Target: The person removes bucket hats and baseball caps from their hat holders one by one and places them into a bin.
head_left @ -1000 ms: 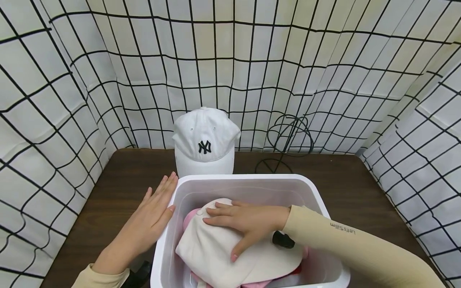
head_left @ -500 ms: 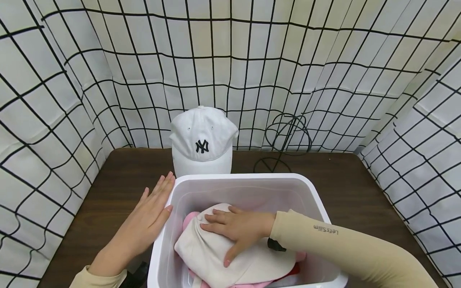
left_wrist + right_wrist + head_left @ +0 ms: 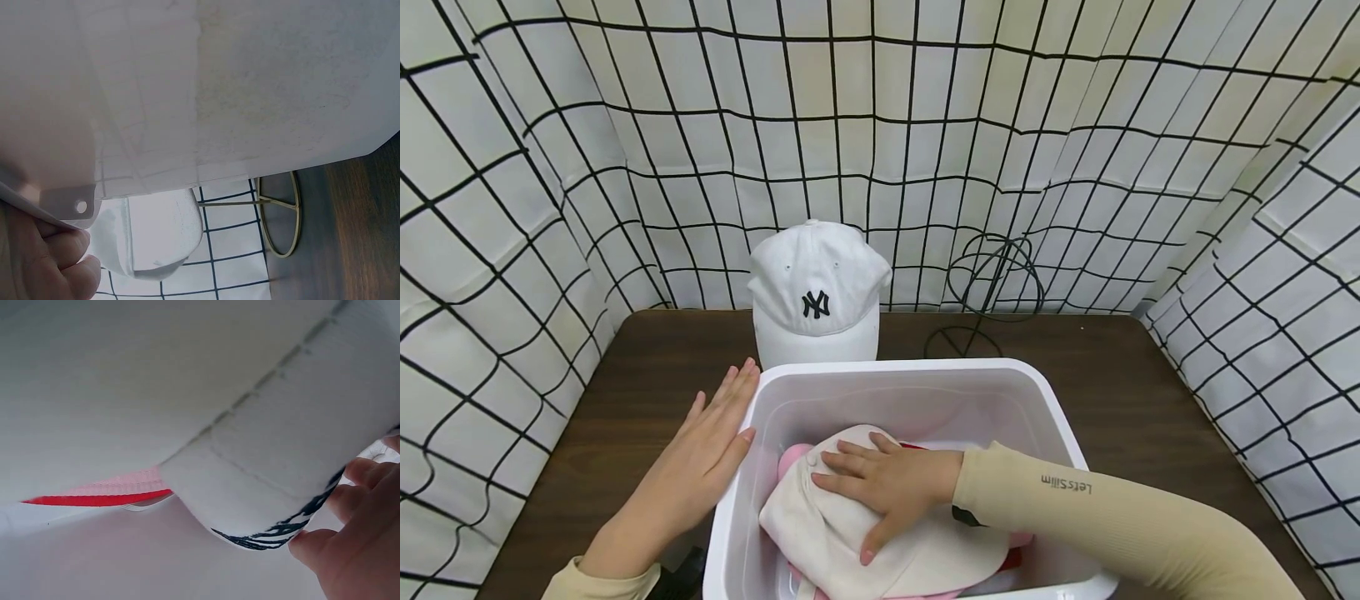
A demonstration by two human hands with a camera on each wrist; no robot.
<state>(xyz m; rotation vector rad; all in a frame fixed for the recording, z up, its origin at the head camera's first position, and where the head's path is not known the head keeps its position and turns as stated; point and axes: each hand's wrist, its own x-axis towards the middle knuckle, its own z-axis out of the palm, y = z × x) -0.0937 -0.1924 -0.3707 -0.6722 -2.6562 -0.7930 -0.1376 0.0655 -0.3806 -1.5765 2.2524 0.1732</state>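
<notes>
In the head view a cream-white cap (image 3: 835, 533) lies inside a white plastic tub (image 3: 895, 367), on top of pink and red items. My right hand (image 3: 883, 483) rests on its crown with fingers spread. Dark embroidery (image 3: 275, 534) on the cap shows beside the fingertips in the right wrist view. A pink cloth edge with a red band (image 3: 100, 499) lies under its brim. Along the tub's left side, my left hand (image 3: 700, 462) touches the rim with fingers mostly straight. The left wrist view has its fingertips right at the rim, near a small hole.
Behind the tub, a white cap with a dark NY logo (image 3: 816, 292) sits upright on a stand. A wire stand (image 3: 996, 279) is to its right, at the back of the dark wooden table (image 3: 1120, 383). Black wire grid panels (image 3: 880, 125) surround the table.
The right hand and the cap under it have shifted slightly left and down. A bit of red shows beyond the right hand now. The left hand stays at the rim; the whole view drifts slightly.
</notes>
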